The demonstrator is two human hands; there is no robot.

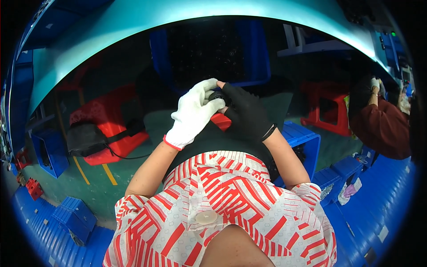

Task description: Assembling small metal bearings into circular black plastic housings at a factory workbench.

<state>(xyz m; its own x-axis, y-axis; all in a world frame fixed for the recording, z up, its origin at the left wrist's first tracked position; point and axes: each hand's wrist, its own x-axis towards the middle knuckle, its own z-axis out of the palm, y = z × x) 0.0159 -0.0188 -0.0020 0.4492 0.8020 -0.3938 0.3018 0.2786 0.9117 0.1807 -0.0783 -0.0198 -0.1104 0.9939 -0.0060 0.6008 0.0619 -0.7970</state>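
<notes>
My left hand (194,112), in a white knit glove with a red cuff, is curled with thumb and fingers around a small round black part (216,96). From the other side my right hand (247,111), in a black glove with bare fingertips, closes against the same part. The fingertips of both hands meet above it, and much of the part is hidden. Just below the hands shows a red piece (221,121); whether it is held or lies behind them I cannot tell.
Ahead, a blue bin (266,66) of dark pieces stands under the teal bench edge (213,10). A black bag (86,138) lies on a red stool (111,155) at left. Another red stool (311,104) and a co-worker's sleeve (383,129) are at right; a blue crate (312,153) is near my right elbow.
</notes>
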